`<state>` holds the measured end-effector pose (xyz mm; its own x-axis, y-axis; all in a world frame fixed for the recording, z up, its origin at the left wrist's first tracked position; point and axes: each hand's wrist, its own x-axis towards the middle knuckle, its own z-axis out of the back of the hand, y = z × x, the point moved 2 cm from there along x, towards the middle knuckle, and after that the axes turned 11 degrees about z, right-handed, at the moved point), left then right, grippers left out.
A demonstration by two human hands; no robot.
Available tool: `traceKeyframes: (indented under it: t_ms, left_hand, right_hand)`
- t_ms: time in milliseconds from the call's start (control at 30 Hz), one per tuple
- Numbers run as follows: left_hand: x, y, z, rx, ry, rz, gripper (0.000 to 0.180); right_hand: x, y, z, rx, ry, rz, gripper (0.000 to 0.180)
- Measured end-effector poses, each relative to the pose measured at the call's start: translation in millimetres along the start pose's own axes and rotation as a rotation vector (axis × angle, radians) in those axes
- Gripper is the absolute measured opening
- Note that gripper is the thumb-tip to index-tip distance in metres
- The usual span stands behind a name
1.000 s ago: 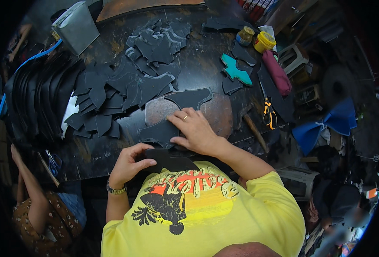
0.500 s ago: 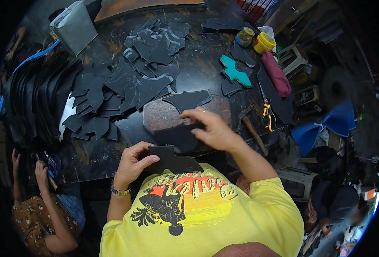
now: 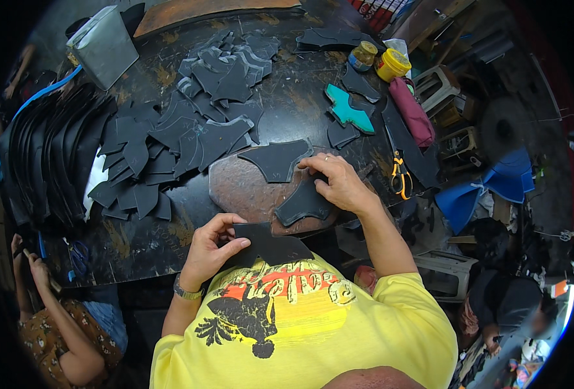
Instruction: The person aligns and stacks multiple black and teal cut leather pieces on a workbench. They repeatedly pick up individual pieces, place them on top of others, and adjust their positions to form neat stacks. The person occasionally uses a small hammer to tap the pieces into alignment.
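My left hand (image 3: 212,245) is closed on a black cut-out piece (image 3: 275,245), thumb on top, held low in front of the yellow shirt. My right hand (image 3: 335,181) is over a brown rounded board (image 3: 228,188), its thumb and fingers bent and apart. Its fingertips meet the right edge of a flat black cut-out (image 3: 274,161) with curved sides. Under the thumb lies a second black cut-out (image 3: 303,204), partly covered by the hand. Whether the fingertips press on either piece is hard to tell.
Loose black cut-outs (image 3: 141,155) and a long row of black sheets (image 3: 53,155) cover the table's left. At right are orange-handled scissors (image 3: 400,175), a teal template (image 3: 350,109), a yellow tub (image 3: 393,65) and a maroon pouch (image 3: 411,111). Another person's hand (image 3: 38,272) is at lower left.
A blurred black piece near the board's front edge now lies sharp and farther right. My right hand has shifted slightly right. The left hand keeps its piece; the whole view has shifted slightly.
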<state>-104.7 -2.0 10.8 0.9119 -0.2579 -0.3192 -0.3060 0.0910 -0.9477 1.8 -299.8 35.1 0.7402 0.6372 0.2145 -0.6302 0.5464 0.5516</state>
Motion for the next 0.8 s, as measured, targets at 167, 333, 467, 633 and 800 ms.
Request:
traceKeyframes:
  t_ms: [167,333,467,633,800]
  left_hand:
    - [2,3,-1,-0.052,-0.022,-0.007,0.033]
    - [5,8,-3,-0.076,-0.024,0.011,0.033]
    - [7,10,-1,-0.199,-0.056,-0.045,0.035]
    - [11,13,7,-0.332,-0.168,-0.085,0.038]
    - [11,17,7,-0.327,-0.139,-0.072,0.033]
  right_hand:
    - [-2,-4,0,0.047,-0.044,-0.03,0.047]
    - [-4,-2,-2,-0.119,-0.078,-0.008,0.047]
    - [-4,-1,4,-0.103,-0.149,0.04,0.046]
    - [3,-7,13,0.162,-0.233,-0.071,0.038]
    - [9,8,4,0.24,-0.218,-0.058,0.028]
